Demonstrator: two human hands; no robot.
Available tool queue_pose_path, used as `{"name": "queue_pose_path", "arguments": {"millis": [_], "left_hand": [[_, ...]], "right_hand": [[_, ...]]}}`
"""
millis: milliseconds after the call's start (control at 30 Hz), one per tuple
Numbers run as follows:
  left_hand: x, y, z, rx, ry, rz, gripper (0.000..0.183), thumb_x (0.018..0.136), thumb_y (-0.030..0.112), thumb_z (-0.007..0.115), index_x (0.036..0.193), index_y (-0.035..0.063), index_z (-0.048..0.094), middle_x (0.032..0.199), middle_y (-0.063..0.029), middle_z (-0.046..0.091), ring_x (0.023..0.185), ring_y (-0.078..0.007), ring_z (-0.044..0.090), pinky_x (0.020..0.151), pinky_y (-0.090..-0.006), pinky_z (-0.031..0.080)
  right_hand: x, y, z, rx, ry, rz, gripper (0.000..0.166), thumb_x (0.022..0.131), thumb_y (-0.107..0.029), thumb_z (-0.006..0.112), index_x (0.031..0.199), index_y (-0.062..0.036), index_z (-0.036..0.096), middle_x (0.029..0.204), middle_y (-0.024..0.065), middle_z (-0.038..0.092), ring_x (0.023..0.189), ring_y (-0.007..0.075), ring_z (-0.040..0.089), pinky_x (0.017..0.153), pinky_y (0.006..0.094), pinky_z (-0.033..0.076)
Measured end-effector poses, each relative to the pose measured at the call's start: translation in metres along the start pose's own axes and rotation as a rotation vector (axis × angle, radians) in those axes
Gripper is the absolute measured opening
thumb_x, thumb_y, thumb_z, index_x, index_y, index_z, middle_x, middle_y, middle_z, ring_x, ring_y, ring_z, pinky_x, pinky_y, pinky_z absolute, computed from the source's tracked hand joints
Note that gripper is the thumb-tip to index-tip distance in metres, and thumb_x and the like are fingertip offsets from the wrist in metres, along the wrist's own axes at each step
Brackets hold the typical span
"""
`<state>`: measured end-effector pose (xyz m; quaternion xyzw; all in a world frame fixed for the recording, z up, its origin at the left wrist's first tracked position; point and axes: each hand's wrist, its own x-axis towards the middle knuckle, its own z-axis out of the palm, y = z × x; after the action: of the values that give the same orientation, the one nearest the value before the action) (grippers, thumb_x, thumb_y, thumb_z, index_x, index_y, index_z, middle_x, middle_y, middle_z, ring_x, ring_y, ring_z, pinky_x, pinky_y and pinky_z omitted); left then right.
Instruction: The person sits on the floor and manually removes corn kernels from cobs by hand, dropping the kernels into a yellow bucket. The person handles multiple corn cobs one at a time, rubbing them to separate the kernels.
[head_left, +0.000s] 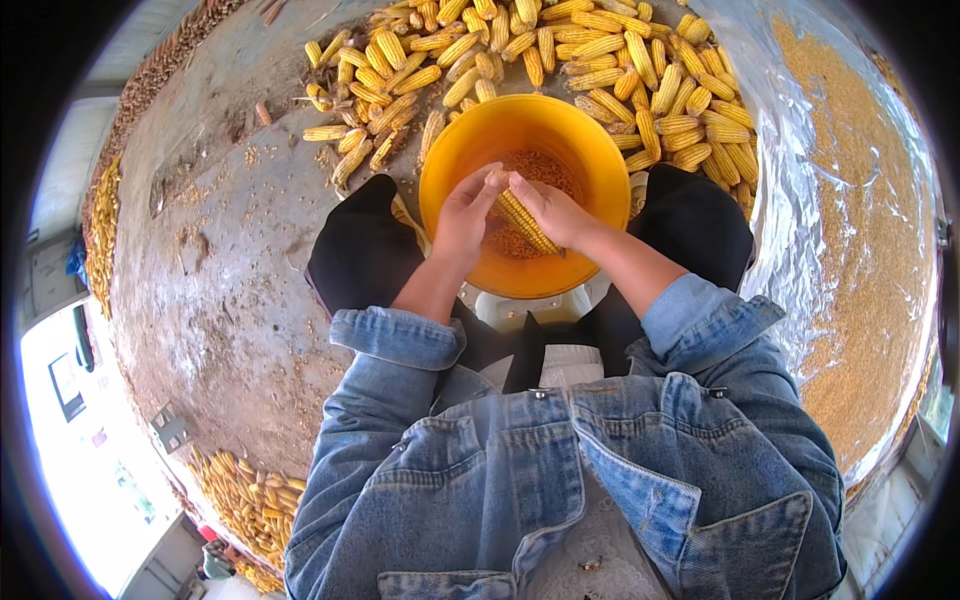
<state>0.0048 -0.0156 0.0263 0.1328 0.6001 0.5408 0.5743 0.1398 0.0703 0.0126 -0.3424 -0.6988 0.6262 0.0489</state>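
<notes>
An ear of yellow corn (525, 223) slants across the mouth of a round yellow plastic bucket (604, 176). My right hand (553, 214) wraps the ear from the right, its thumb near the upper end. From the other side, my left hand (466, 210) grips that same upper end between thumb and fingers. The fingertips of both hands meet there and partly hide the tip. Most of the ear still bears kernels in rows. Loose kernels (536, 163) cover the bottom of the bucket, which stands between my knees.
Unshelled corn ears (600, 56) lie heaped beyond the bucket and around to its right. Silvery sheeting (787, 187) at the right carries a wide spread of kernels (870, 247). Scattered grains dot the concrete floor (247, 225). Another corn pile (247, 495) lies at lower left.
</notes>
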Motion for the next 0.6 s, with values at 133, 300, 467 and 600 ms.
{"name": "queue_pose_path", "arguments": {"millis": [133,300,467,600], "left_hand": [[0.001,-0.003,-0.003,-0.026,0.007,-0.015,0.035,0.092,0.030,0.060,0.121,0.0101,0.057,0.108,0.0017,0.061,0.093,-0.0071,0.055,0.067,-0.0221,0.045],[0.000,-0.004,-0.002,-0.078,-0.015,0.002,0.036,0.091,0.028,0.062,0.120,0.0073,0.057,0.105,0.0013,0.062,0.091,-0.0073,0.057,0.070,-0.0228,0.047],[0.000,-0.003,-0.001,-0.122,-0.026,0.014,0.035,0.091,0.026,0.062,0.120,0.0066,0.057,0.102,0.0004,0.063,0.089,-0.0074,0.058,0.068,-0.0220,0.048],[0.003,-0.003,-0.003,-0.139,0.003,0.030,0.036,0.090,0.026,0.063,0.119,0.0061,0.059,0.101,0.0000,0.064,0.086,-0.0071,0.058,0.064,-0.0210,0.047]], "right_hand": [[-0.001,-0.002,0.001,-0.020,0.042,0.011,0.071,0.097,-0.056,0.021,0.128,0.0008,0.049,0.124,0.0271,0.053,0.121,0.0378,0.047,0.101,0.0384,0.035],[0.000,-0.004,-0.003,-0.148,0.032,0.119,0.064,0.099,-0.046,0.022,0.112,0.0049,0.057,0.105,0.0302,0.059,0.104,0.0429,0.055,0.091,0.0440,0.041],[-0.001,-0.013,-0.007,-0.191,0.091,0.144,0.060,0.099,-0.043,0.024,0.098,0.0062,0.059,0.090,0.0313,0.059,0.090,0.0453,0.057,0.083,0.0476,0.042],[0.002,-0.017,-0.012,-0.193,0.033,0.273,0.063,0.098,-0.048,0.027,0.100,0.0043,0.061,0.094,0.0297,0.061,0.095,0.0424,0.058,0.086,0.0437,0.043]]}}
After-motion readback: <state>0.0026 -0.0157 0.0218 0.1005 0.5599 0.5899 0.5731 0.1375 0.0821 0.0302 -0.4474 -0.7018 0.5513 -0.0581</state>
